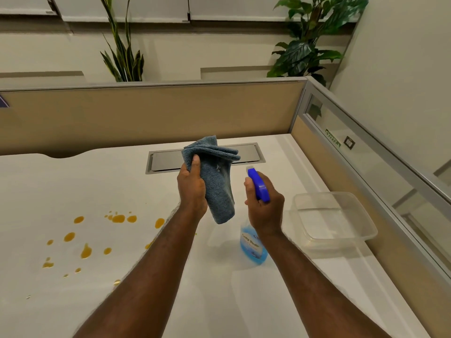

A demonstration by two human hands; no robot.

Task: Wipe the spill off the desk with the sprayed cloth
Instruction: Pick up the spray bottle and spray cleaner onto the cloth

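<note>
My left hand (191, 189) holds a folded grey-blue cloth (217, 189) upright above the white desk (73, 181). My right hand (264, 206) grips a spray bottle (253, 250) of blue liquid by its neck. Its blue trigger head (258, 184) points at the cloth from close by. The bottle is lifted off the desk. An orange spill (85, 250) lies in several drops and small puddles on the desk at the left, below and left of my left forearm.
A clear plastic container (361, 223) sits on the desk at the right. A grey cable hatch (168, 159) lies behind the cloth. Beige partition walls (146, 113) close the desk at the back and right. Plants stand behind them.
</note>
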